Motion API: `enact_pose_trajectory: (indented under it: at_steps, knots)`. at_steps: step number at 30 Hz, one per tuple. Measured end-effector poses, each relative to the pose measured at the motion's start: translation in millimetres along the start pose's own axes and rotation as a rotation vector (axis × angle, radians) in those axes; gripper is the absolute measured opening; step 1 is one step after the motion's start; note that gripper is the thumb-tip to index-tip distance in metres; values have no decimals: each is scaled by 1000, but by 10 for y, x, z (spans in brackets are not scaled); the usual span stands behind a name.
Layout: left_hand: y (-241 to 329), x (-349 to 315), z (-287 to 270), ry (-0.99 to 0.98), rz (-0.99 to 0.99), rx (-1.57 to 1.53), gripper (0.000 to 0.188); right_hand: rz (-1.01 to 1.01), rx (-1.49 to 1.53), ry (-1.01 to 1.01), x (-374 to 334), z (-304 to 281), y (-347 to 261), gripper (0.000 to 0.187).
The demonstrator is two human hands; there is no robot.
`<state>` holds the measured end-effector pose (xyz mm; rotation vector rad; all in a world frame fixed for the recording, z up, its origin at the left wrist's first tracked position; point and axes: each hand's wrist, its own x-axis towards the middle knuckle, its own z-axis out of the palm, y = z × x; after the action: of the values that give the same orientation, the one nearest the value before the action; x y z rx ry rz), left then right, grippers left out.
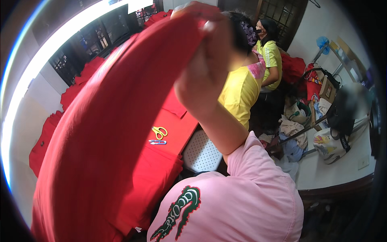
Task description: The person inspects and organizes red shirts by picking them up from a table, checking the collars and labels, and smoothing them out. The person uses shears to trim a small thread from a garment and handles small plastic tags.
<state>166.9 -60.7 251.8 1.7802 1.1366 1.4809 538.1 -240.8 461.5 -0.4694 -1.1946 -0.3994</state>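
My right hand [205,68] is raised high near the top middle, its forearm bare below the pink sleeve. Its fingers are closed on the upper end of a large red cloth [105,109], blurred by motion. The cloth sweeps down to the lower left and covers much of the table. Whether it is a whole garment I cannot tell. My left hand cannot be made out; the cloth hides that side. Just right of the cloth, yellow-handled scissors [160,132] and blue thread snips [157,142] lie on the red-covered table [171,125].
More red garments [45,139] lie along the left wall. A white perforated stool seat [201,151] stands beside the table. Two people in yellow shirts [240,97] sit beyond my arm. At the right are a metal rack [304,131], bags [332,145], and heaped cloth [292,131].
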Motion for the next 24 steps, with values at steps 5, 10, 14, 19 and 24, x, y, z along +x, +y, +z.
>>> enact_pose_trajectory:
  at_steps: [5,10,14,19,24]
  knots:
    - [28,132,18,-8,60,43,40,186,-347,-261,157,248,375,28]
    - [32,47,229,-79,96,67,42,935,108,-330,-207,573,1491,33]
    - [-251,-474,288,-221,42,168,44,705,269,-158,28,924,1165,19]
    - [-704,-1289,361,-531,-92,285,46,510,254,-253,-115,707,859,23]
    - [-946,-1562,225,-654,-151,375,48,397,-35,-505,-1245,197,793,31]
